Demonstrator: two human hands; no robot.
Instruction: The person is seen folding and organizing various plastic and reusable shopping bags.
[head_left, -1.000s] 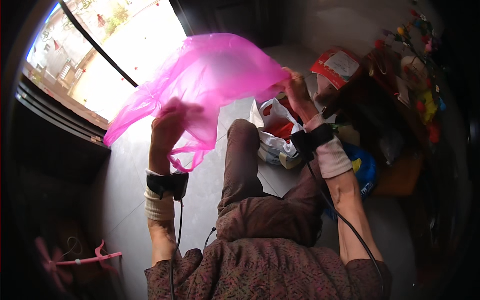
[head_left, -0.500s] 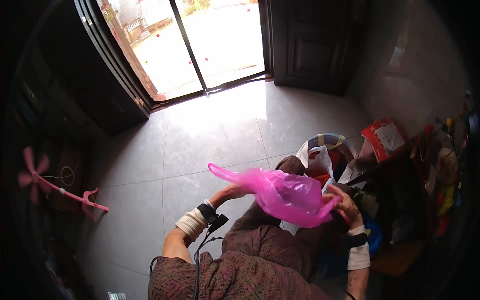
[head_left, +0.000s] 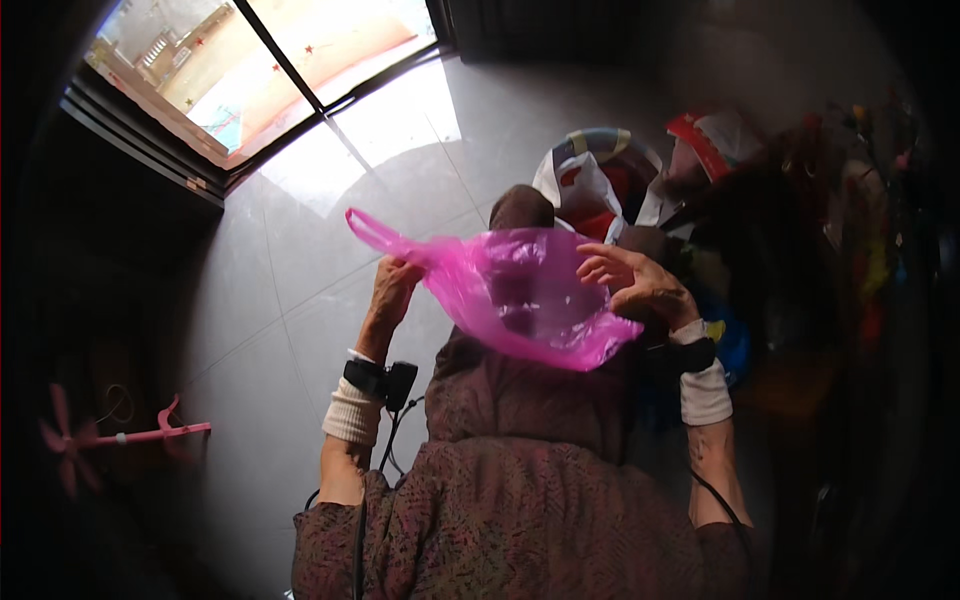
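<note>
A thin pink plastic bag [head_left: 530, 300] is spread out above my lap, one handle loop sticking out to the upper left. Closed on the gathered part below that loop is my left hand [head_left: 395, 285]. My right hand [head_left: 640, 280] is beside the bag's right end, fingers stretched out and apart; it may brush the film but does not grip it. Beyond the bag, by my knees, a white plastic bag [head_left: 580, 190] with red stuff inside sits in a round basin-like container [head_left: 610, 140].
A pink toy-like fan [head_left: 140, 436] lies at the left on grey floor tiles [head_left: 310, 260]. At the right are a red and white box [head_left: 700, 145], a blue object [head_left: 732, 345] and a dim heap of colourful things [head_left: 870, 260]. A bright glass door [head_left: 280, 70] stands ahead.
The view has shifted, and the scene sits higher and more to the left. My right hand has gone from curled at the bag's edge to spread fingers. My left hand keeps its hold.
</note>
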